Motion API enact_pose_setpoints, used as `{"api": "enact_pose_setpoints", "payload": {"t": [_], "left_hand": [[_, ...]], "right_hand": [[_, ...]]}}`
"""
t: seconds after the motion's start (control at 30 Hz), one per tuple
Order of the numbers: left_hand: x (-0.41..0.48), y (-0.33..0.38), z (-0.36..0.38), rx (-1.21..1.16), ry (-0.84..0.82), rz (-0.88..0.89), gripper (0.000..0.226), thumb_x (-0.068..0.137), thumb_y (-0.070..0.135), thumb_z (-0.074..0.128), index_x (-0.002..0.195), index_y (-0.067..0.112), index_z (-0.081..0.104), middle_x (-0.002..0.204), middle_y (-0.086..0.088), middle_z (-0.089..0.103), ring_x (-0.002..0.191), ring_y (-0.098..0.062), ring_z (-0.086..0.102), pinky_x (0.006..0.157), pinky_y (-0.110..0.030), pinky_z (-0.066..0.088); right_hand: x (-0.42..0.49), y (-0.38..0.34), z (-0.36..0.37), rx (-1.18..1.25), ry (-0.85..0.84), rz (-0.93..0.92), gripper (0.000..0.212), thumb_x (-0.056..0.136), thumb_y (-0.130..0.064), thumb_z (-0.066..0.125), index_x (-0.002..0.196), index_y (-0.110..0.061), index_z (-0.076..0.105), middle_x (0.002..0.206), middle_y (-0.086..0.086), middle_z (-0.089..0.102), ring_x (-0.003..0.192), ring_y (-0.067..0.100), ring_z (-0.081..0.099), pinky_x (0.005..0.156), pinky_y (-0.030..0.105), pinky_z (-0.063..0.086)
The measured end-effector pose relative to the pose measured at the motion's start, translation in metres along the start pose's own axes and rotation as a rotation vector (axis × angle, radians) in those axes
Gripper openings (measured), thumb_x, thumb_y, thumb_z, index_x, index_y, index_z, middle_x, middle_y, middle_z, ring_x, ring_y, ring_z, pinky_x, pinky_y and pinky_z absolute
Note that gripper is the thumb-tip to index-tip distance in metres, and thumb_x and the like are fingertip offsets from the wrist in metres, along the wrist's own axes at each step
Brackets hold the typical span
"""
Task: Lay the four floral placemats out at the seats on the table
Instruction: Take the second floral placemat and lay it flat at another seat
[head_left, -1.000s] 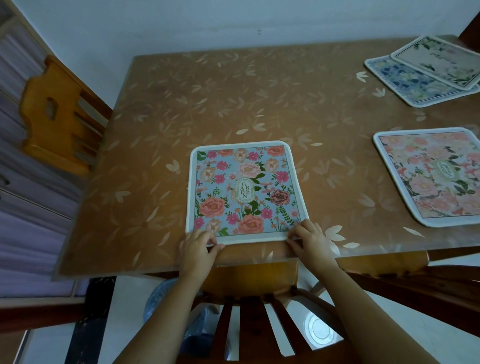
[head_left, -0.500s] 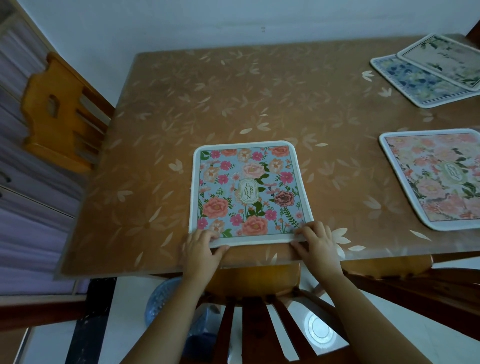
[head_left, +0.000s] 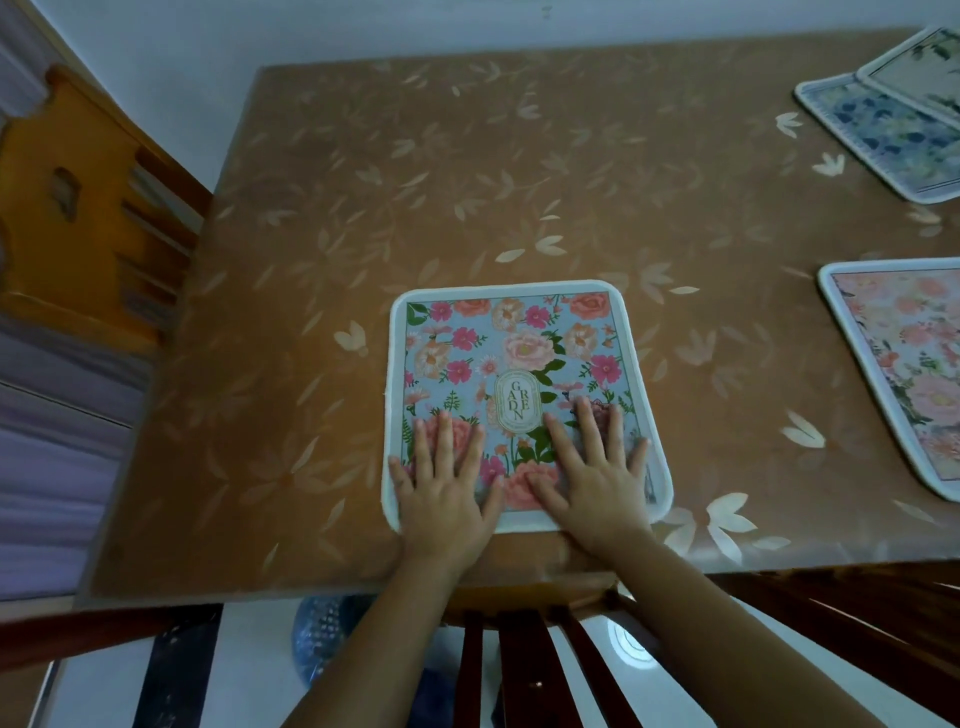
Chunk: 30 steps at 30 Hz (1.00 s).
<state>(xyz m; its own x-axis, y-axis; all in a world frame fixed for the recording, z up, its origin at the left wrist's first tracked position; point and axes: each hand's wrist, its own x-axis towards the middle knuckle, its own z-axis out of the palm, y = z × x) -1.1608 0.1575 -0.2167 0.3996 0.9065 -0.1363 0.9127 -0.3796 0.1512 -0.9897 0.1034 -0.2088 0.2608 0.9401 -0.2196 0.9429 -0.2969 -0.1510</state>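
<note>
Above the dark wooden slatted chair back (head_left: 524, 670), the left hand (head_left: 447, 488) and right hand (head_left: 597, 478) lie flat with fingers spread, gripping nothing. They press the near half of the white-bordered blue floral placemat (head_left: 509, 353) (labelled GARDEN), which sits by the near edge of the brown leaf-patterned table (head_left: 467, 182). A pink floral placemat (head_left: 904, 364) lies to the right. At the far right corner, a blue-flowered placemat (head_left: 883, 135) lies partly under a pale cream placemat (head_left: 919, 73).

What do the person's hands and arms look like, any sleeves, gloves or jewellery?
The left hand and right hand are bare: no gloves, rings or watch visible. Both forearms are bare too, with no sleeve showing down to the frame's bottom edge.
</note>
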Motion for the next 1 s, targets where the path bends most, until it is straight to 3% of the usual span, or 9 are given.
{"api": "enact_pose_setpoints", "payload": {"t": [0.13,0.3,0.53,0.8,1.0], "left_hand": [[0.046,0.001,-0.001,0.035,0.006,-0.019,0.061,0.083,0.065,0.000,0.136,0.042,-0.017,0.149,-0.002,-0.017,0.135,-0.031,-0.024,0.103,-0.067,0.001],[0.110,0.000,-0.008,0.065,-0.003,0.024,0.062,0.082,0.064,0.003,0.139,0.042,-0.007,0.155,-0.005,-0.007,0.137,-0.035,-0.017,0.099,-0.072,0.002],[0.177,0.000,-0.013,0.074,0.026,0.033,0.065,0.078,0.066,-0.003,0.139,0.043,-0.008,0.155,0.000,-0.008,0.139,-0.030,-0.012,0.101,-0.069,0.003],[0.177,0.002,-0.014,-0.010,0.100,-0.134,0.063,0.088,0.054,0.016,0.144,0.030,0.002,0.155,-0.001,-0.004,0.140,-0.024,-0.008,0.105,-0.065,0.003],[0.133,-0.004,-0.010,-0.007,0.088,-0.156,0.068,0.085,0.058,0.016,0.144,0.028,0.000,0.155,-0.006,-0.005,0.140,-0.028,-0.009,0.106,-0.062,0.003]], "right_hand": [[0.052,0.001,-0.007,-0.020,0.028,-0.054,0.072,0.075,-0.076,0.000,0.136,-0.043,-0.019,0.151,-0.004,-0.017,0.138,0.031,-0.021,0.106,0.065,-0.002],[0.110,0.001,-0.019,-0.031,0.059,-0.103,0.073,0.076,-0.076,0.007,0.139,-0.043,-0.008,0.155,-0.005,-0.009,0.139,0.027,-0.018,0.106,0.064,-0.004],[0.159,0.001,-0.027,-0.023,0.115,-0.098,0.069,0.081,-0.070,0.012,0.141,-0.040,-0.001,0.155,-0.006,-0.005,0.141,0.026,-0.012,0.106,0.065,-0.001],[0.170,0.000,-0.027,0.035,0.183,0.196,0.071,0.084,-0.065,0.011,0.144,-0.029,0.000,0.156,-0.001,-0.004,0.141,0.029,-0.010,0.104,0.068,0.001],[0.137,0.001,-0.020,0.066,0.171,0.241,0.071,0.085,-0.061,0.014,0.144,-0.025,-0.002,0.155,0.001,-0.007,0.141,0.027,-0.011,0.106,0.065,0.000]]}}
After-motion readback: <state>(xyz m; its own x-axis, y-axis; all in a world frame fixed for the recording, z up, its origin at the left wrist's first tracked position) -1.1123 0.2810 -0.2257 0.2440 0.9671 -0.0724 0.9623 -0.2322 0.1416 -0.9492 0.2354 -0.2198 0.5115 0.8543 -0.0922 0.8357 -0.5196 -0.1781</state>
